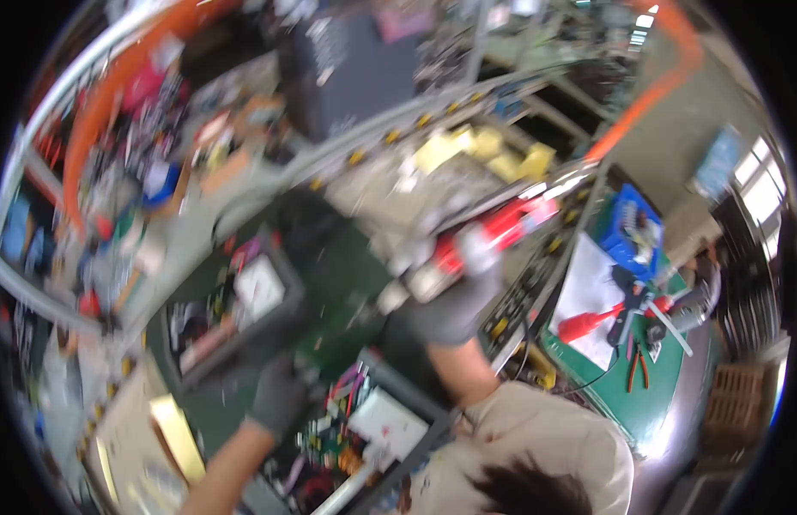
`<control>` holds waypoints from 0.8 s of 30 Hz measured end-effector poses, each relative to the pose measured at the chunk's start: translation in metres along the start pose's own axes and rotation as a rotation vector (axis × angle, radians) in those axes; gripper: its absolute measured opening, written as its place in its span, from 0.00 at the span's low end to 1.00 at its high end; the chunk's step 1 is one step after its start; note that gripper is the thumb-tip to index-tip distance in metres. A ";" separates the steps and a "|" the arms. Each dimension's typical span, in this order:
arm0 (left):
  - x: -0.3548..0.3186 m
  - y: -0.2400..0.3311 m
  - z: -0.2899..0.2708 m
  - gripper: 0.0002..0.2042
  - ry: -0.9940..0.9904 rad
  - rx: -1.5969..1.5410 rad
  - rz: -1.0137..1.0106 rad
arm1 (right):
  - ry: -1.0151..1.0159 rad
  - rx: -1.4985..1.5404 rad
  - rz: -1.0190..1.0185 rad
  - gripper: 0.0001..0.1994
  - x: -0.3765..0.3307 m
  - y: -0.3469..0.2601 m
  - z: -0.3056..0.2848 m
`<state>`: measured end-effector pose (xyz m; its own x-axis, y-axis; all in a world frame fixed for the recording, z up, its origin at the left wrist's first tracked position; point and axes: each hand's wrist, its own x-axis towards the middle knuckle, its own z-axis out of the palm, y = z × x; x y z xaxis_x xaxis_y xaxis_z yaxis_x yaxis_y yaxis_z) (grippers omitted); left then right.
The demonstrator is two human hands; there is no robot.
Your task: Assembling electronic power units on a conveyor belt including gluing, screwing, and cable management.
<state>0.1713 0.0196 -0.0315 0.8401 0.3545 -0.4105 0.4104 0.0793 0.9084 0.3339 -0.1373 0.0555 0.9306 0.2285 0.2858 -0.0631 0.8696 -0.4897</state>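
Near case (417,388): open, dark-rimmed; white block (385,422), boards (328,436), coloured wires (351,386) inside; part covered, long axis unclear. Far case (235,350): also open, just beyond near case to the left; white panel (261,287) and mixed parts inside. Blue bin (616,243): well right of near case, small parts (643,242) in it. Red tool (510,225): past near case's far right corner, long axis slanting away and right. Right hand (454,313), gloved, is the nearer one, at tool's near end; blur, can't tell if gripping. Left hand (282,396), gloved, by near case's far left rim, between cases; can't tell if closed. Pliers (633,371): well right of near case.
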 end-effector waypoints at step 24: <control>-0.023 0.014 -0.006 0.10 0.187 0.925 0.168 | -0.348 -0.160 0.019 0.19 0.011 0.021 0.001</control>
<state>0.1554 0.0185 -0.0087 0.8761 0.4434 -0.1891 0.4746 -0.7251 0.4990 0.3425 -0.1160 0.0491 0.7498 0.4031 0.5247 0.0031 0.7909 -0.6120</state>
